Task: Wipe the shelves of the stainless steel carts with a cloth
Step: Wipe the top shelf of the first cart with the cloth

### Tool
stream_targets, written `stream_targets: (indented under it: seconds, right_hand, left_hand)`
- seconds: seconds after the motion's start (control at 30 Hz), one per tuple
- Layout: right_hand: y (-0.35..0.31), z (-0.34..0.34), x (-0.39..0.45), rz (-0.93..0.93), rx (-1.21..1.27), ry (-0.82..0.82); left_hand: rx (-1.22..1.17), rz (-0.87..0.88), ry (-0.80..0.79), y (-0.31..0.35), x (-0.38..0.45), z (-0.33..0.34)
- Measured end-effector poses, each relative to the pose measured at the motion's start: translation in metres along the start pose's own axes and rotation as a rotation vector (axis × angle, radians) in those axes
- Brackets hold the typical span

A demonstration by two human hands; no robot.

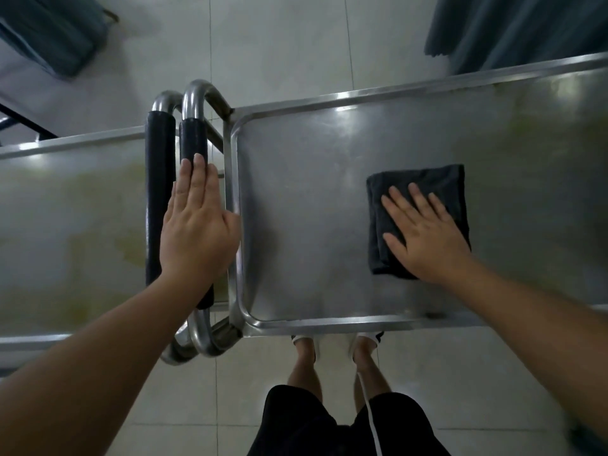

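Head view, looking straight down
Right cart [329, 284]: steel, top shelf with raised rim, bare metal dull and smeared; runs out of view at right edge
Cloth [424, 182]: dark grey, folded to a rough square, flat on right cart's shelf, toward its middle, well apart from the rim
Right hand [424, 232]: fingers straight and spread, palm down, pressing on the cloth's near half; no curl round it
Left cart [65, 225]: steel, top shelf with yellowish reflections, end-on beside right cart
Handles [194, 139]: two bent steel tubes with black sleeves, side by side in the gap between both carts
Left hand [197, 225]: fingers straight and together, flat, palm down over the nearer black-sleeved handle; thumb side just beside right cart's rim; contact with the handle hard to confirm, holding nothing
Floor [279, 54]: pale tiles, grout lines visible
Curtains [513, 28]: blue-grey fabric at top right, more at top left
Legs [306, 366]: bare, black shorts, white shoes partly hidden under right cart's near edge
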State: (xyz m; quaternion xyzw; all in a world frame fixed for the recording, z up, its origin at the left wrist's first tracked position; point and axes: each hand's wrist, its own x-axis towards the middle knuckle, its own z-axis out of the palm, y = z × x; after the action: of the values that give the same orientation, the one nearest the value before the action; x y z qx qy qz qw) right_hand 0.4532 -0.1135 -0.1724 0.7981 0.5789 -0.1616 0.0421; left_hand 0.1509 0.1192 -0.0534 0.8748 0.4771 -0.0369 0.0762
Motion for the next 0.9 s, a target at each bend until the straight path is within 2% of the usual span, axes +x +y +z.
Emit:
stream_targets:
  seconds: [0.17,0.3,0.67,0.9]
  right_hand:
    - [0.002,0.038,-0.103,-0.045,-0.022,-0.015]
    - [0.013,0.041,-0.116,-0.069,-0.019,-0.035]
    - [0.095,-0.015,0.052,-0.026,-0.030,0.038]
    - [0.124,-0.055,0.138,0.104,0.060,0.050]
  left_hand:
    - [-0.011,0.002,-0.008,-0.002,0.000,0.001]
    - [-0.009,0.010,-0.008,-0.001,-0.001,0.001]
    - [-0.011,0.010,-0.006,-0.001,-0.002,0.002]
    - [-0.006,0.007,0.009,0.001,0.000,0.003]
